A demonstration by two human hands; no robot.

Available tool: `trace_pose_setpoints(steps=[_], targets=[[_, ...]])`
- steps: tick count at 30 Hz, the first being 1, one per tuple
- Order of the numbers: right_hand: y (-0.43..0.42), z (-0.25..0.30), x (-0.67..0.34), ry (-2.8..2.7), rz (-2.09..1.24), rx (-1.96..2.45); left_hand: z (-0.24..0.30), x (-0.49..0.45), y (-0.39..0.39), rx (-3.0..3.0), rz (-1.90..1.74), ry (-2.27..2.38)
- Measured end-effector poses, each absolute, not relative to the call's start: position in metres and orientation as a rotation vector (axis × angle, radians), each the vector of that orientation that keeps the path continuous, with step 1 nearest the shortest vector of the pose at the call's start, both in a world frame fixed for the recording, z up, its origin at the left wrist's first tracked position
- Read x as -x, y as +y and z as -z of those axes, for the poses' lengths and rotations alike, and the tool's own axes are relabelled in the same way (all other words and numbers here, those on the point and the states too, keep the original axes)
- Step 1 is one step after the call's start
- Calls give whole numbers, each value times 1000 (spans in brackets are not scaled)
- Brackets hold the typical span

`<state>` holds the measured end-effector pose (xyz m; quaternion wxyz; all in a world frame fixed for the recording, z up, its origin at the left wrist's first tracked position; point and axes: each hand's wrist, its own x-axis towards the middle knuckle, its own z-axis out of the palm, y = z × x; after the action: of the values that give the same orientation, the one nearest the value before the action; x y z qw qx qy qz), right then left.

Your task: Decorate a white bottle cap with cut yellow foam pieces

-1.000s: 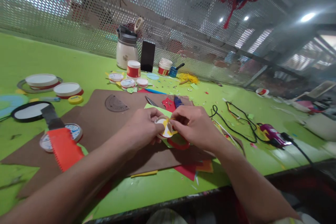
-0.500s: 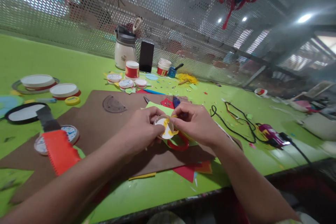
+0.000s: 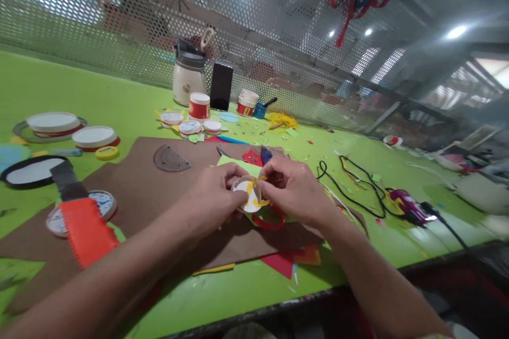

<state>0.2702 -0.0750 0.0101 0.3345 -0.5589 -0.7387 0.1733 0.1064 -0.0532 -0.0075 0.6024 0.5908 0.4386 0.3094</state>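
Observation:
My left hand (image 3: 217,190) holds a small round white paper lid (image 3: 242,186), tilted so its inside faces me, with the thumb pressed on the inner face. Yellow paper pieces (image 3: 251,200) lie across the lid. At the lid's right rim, my right hand (image 3: 292,188) has thumb and forefinger pinched on a yellow paper strip (image 3: 263,178). Below both hands, the red handle of a pair of scissors (image 3: 274,225) rests on light green paper (image 3: 226,160). The fingers behind the lid are partly hidden.
Brown cardboard (image 3: 139,196) lies under my hands, bearing a protractor (image 3: 172,159) and a red-orange toothed piece (image 3: 89,233). Behind stand a white jug (image 3: 189,82), a phone (image 3: 221,86) and paper cups (image 3: 199,107). A glue gun (image 3: 409,205) with black cord lies at right.
The view has shifted slightly. Both hands keep nearly the same hold on the lid and the yellow strip, with only a slight turn of the lid.

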Motion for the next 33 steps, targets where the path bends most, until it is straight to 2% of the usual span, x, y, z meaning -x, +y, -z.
trace_pose_setpoints(steps=[21, 29, 33], targets=[[-77, -9, -267, -1942, -363, 1516, 4, -105, -46, -1472, -655, 1061], [-80, -9, -265, -2013, -164, 1545, -1, -105, -48, -1442, -617, 1115], [-79, -11, -267, -2012, -231, 1505, 4, -106, -47, -1424, -680, 1086]])
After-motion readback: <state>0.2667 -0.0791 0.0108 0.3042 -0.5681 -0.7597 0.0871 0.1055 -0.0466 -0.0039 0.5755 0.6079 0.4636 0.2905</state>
